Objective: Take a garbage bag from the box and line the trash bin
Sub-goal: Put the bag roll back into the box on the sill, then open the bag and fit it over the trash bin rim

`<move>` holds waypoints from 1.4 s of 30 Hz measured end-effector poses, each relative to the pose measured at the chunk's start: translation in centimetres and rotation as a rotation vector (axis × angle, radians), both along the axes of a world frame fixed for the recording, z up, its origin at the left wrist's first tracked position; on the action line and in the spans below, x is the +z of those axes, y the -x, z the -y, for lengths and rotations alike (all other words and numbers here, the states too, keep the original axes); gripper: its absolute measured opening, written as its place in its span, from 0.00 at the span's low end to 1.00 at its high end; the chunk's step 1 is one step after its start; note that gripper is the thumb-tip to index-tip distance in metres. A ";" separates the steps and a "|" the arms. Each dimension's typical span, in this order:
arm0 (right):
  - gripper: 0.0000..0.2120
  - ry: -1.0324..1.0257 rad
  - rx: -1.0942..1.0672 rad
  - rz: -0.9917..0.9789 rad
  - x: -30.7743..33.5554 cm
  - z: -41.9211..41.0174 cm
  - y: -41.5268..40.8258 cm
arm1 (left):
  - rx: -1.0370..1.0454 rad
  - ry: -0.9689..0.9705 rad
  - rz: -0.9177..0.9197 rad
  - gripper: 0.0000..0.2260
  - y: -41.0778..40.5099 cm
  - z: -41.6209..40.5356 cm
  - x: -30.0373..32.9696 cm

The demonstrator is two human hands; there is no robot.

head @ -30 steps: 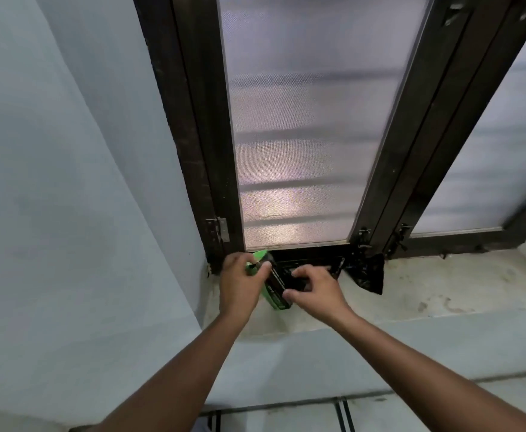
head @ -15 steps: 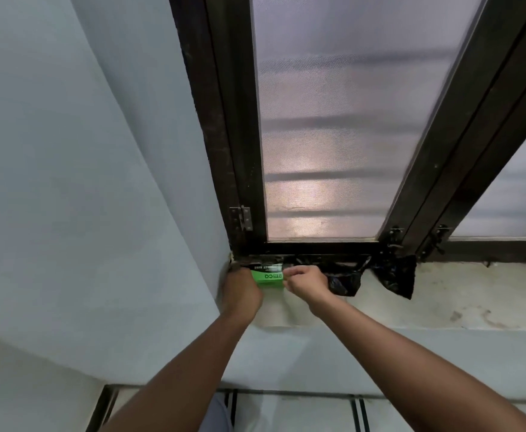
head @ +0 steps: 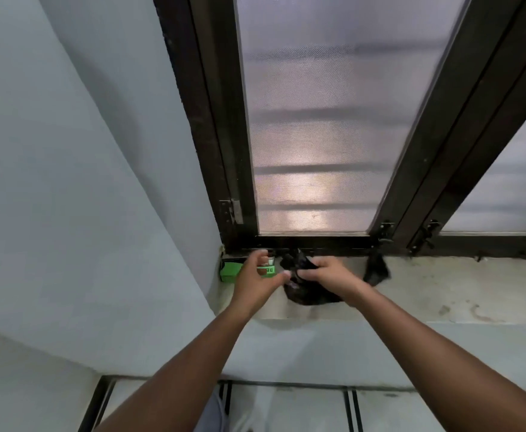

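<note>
A small green garbage-bag box (head: 231, 271) lies in the left corner of the window sill (head: 427, 291), against the wall. My left hand (head: 255, 280) hovers just in front of the box with its fingers spread and nothing in them. A crumpled black garbage bag (head: 305, 294) lies on the sill to the right of the box, and my right hand (head: 328, 275) is closed on its upper part. No trash bin is in view.
A second scrap of black plastic (head: 377, 269) sits on the sill further right, below the dark window frame (head: 411, 188). The grey wall (head: 84, 182) closes off the left side. Tiled floor (head: 286, 410) shows below the ledge.
The green box has been set down in the sill corner and my left hand has let go of it. My right hand has drawn a black bag out to the right.
</note>
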State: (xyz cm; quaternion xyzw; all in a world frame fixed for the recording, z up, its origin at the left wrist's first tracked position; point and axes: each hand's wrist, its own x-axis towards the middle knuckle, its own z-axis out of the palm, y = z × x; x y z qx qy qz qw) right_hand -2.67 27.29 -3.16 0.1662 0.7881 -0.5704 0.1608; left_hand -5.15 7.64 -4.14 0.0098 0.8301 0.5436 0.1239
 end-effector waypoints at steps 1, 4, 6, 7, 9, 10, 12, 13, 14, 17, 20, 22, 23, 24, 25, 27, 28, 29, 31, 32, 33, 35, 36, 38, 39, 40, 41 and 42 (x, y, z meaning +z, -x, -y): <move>0.05 0.221 -0.016 0.015 0.7 -0.1 -0.5 | -0.010 -0.089 0.115 0.32 -0.3 -0.2 0.4; 0.09 0.536 -0.020 -0.011 1.9 0.0 -1.7 | -0.094 -0.282 0.428 0.27 -0.9 -0.7 1.0; 0.14 0.576 0.015 -0.040 2.0 0.0 -2.6 | -0.082 -0.451 0.500 0.15 -1.3 -1.2 1.0; 0.16 0.544 0.066 -0.037 1.9 -0.2 -3.1 | -0.030 -0.517 0.498 0.11 -1.4 -1.5 1.3; 0.21 0.380 0.224 0.054 1.4 -0.7 -4.3 | 0.130 -0.556 0.423 0.07 -1.2 -2.2 1.4; 0.23 0.287 0.284 0.120 1.1 -0.9 -4.9 | 0.207 -0.527 0.361 0.06 -1.1 -2.3 1.4; 0.21 0.181 0.273 0.167 0.9 -1.0 -5.6 | 0.278 -0.487 0.261 0.04 -1.6 -2.1 2.0; 0.18 0.189 0.204 0.146 0.9 -0.8 -5.9 | 0.238 -0.495 0.265 0.06 -2.3 -2.0 2.3; 0.15 0.237 0.107 0.113 1.0 -0.5 -6.1 | 0.147 -0.486 0.313 0.11 -2.9 -1.7 2.6; 0.13 0.388 -0.130 -0.019 1.6 0.6 -6.8 | -0.210 -0.301 0.495 0.17 -5.5 -1.1 3.0; 0.16 0.408 -0.106 -0.043 2.1 1.1 -8.1 | -0.200 -0.275 0.483 0.11 -7.0 -0.7 2.0; 0.23 0.335 0.050 0.097 2.6 1.0 -9.3 | -0.051 -0.248 0.404 0.08 -7.2 -0.5 1.2; 0.24 0.294 0.110 0.169 2.7 1.2 -10.0 | 0.005 -0.219 0.354 0.07 -7.3 -0.3 1.0; 0.22 0.256 0.131 0.206 2.5 1.4 -10.5 | 0.041 -0.198 0.312 0.07 -7.2 -0.1 0.8; 0.19 0.230 0.108 0.200 2.3 1.8 -11.0 | 0.054 -0.192 0.285 0.10 -7.5 0.2 0.9; 0.13 0.224 -0.027 0.126 2.1 2.8 -11.8 | 0.001 -0.257 0.350 0.18 -8.1 0.9 1.6; 0.11 0.225 -0.107 0.075 2.1 3.4 -12.3 | -0.078 -0.293 0.431 0.22 -8.6 1.3 2.1; 0.11 0.227 -0.192 0.024 2.1 4.1 -12.7 | -0.173 -0.280 0.515 0.24 -9.2 1.8 2.7; 0.13 0.223 -0.345 -0.049 2.0 5.2 -13.5 | -0.367 -0.184 0.599 0.20 -10.1 3.2 3.4; 0.16 0.215 -0.405 -0.077 2.1 6.0 -14.0 | -0.410 -0.163 0.605 0.16 -10.5 4.0 3.6; 0.22 0.210 -0.452 -0.099 2.0 6.4 -14.2 | -0.392 -0.179 0.603 0.14 -10.6 4.4 3.6; 0.32 0.262 -0.538 -0.113 2.1 8.4 -15.2 | -0.306 -0.238 0.554 0.11 -11.0 6.0 3.8; 0.33 0.312 -0.549 -0.109 2.5 9.6 -15.9 | -0.245 -0.268 0.513 0.10 -11.2 6.7 3.9; 0.29 0.439 -0.495 -0.070 3.3 11.9 -17.5 | -0.108 -0.299 0.418 0.10 -11.6 7.7 3.7; 0.29 0.489 -0.474 -0.064 3.5 13.2 -18.3 | -0.066 -0.301 0.384 0.13 -12.0 8.4 3.6; 0.30 0.498 -0.460 -0.088 3.9 14.6 -19.2 | -0.048 -0.300 0.345 0.16 -12.5 9.3 3.5; 0.31 0.453 -0.472 -0.123 4.1 16.1 -20.1 | -0.041 -0.294 0.306 0.19 -13.1 10.2 3.5; 0.30 0.335 -0.507 -0.158 4.0 17.2 -20.7 | -0.036 -0.280 0.275 0.21 -13.9 11.0 3.6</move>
